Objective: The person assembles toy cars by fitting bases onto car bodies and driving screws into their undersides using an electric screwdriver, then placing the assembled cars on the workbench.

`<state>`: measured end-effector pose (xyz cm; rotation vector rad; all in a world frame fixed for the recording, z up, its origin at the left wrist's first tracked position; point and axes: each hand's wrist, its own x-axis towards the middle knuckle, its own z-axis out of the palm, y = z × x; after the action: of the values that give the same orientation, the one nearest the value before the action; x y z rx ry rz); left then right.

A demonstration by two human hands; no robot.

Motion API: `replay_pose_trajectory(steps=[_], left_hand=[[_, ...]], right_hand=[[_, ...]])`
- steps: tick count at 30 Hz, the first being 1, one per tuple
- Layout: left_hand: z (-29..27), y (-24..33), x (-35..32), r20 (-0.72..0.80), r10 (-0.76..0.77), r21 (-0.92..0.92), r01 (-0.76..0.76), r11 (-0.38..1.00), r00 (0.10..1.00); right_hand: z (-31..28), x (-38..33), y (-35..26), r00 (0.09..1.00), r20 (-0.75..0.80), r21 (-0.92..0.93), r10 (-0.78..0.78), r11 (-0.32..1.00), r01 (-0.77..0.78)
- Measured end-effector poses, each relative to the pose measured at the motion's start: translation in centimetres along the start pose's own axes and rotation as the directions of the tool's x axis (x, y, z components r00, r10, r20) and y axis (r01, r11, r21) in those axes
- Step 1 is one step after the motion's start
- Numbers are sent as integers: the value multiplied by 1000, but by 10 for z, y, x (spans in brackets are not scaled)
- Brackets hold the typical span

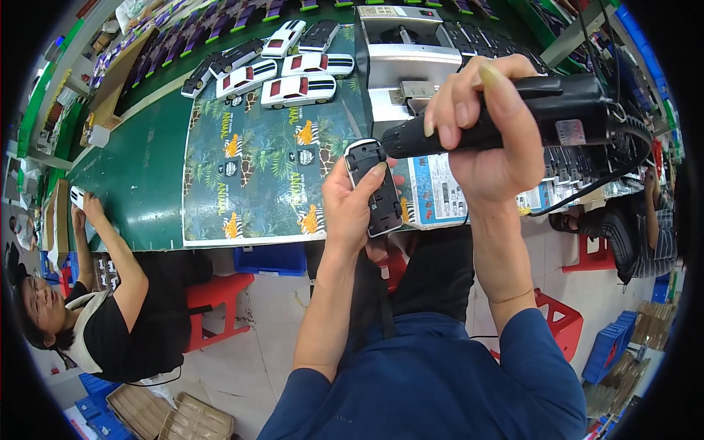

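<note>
The toy car base (374,187) was matt black plastic with a glossy white rim. The electric screwdriver (513,121) looked matt black plastic. The tabletop (147,176) wore smooth green covering under a glossy printed sheet (264,169).

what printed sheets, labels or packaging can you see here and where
Printed jungle sheet: flat on the green table, dark green with zebra and tiger pictures.
Printed leaflet: table edge under the right hand, white and blue.
Small label: on the black electric screwdriver, pale rectangle.
</note>
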<state>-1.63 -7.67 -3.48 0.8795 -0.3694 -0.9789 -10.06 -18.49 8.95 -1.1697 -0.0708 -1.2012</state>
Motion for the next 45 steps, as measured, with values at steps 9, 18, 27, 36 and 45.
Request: replay_pose_trajectory(steps=[9,18,27,36,45], left_hand=[[1,-5,0,2,55,69,-55,996,998],[-4,-5,0,-11,28,62,-27,998,1000],[1,-5,-3,-1,52,105,-52,993,999],[0,1,-3,-76,-7,-108,-1,994,997],[-20,-2,-7,99,-51,-307,79,948,994]], right_hand=[[-1,-4,20,997,71,-171,15,985,-3],[2,-4,27,987,146,-86,69,995,-57],[-3,-16,23,991,107,-61,75,996,-69],[-21,-1,-3,988,29,46,-152,988,150],[-40,25,-7,985,34,-246,-167,954,170]])
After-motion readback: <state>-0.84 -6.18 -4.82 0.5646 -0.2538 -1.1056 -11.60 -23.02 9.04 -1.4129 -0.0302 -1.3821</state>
